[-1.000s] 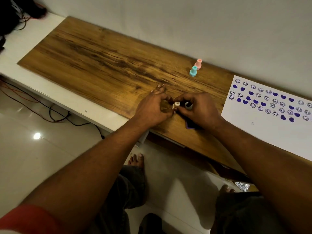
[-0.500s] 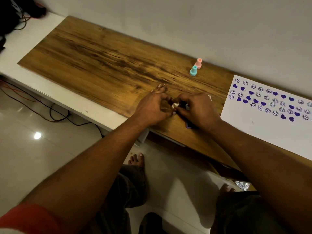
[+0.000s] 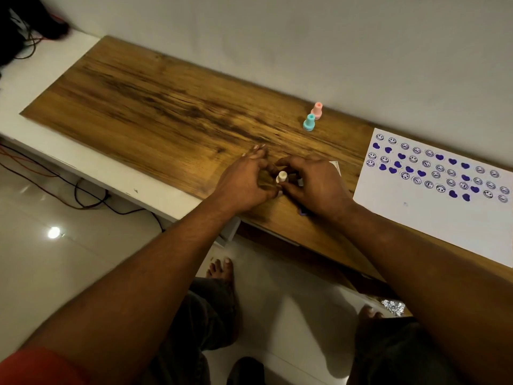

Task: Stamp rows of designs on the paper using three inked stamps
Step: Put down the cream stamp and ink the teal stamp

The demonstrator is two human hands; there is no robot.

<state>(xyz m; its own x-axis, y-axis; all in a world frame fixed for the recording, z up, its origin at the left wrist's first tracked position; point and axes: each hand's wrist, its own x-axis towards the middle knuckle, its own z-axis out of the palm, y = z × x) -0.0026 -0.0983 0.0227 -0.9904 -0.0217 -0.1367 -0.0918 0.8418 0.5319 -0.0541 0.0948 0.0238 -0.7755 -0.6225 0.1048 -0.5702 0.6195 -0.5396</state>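
Observation:
A small white stamp point(image 3: 282, 177) stands upright between my two hands near the front edge of the wooden tabletop point(image 3: 155, 112). My left hand point(image 3: 244, 182) and my right hand point(image 3: 313, 184) both pinch it with their fingertips. A purple ink pad point(image 3: 303, 212) lies under my right hand, mostly hidden. A teal stamp point(image 3: 309, 123) and a pink stamp point(image 3: 317, 110) stand side by side near the wall. The white paper point(image 3: 433, 218) at the right carries rows of purple smileys and hearts.
The wall runs close behind the tabletop. A white shelf edge point(image 3: 91, 173) borders the wood at the left and front. Cables point(image 3: 83, 195) lie on the glossy floor below. My bare feet and knees show under the table edge.
Both hands have stayed together around the white stamp. My right hand's fingers have shifted slightly left over it, so more of the stamp shows between the hands.

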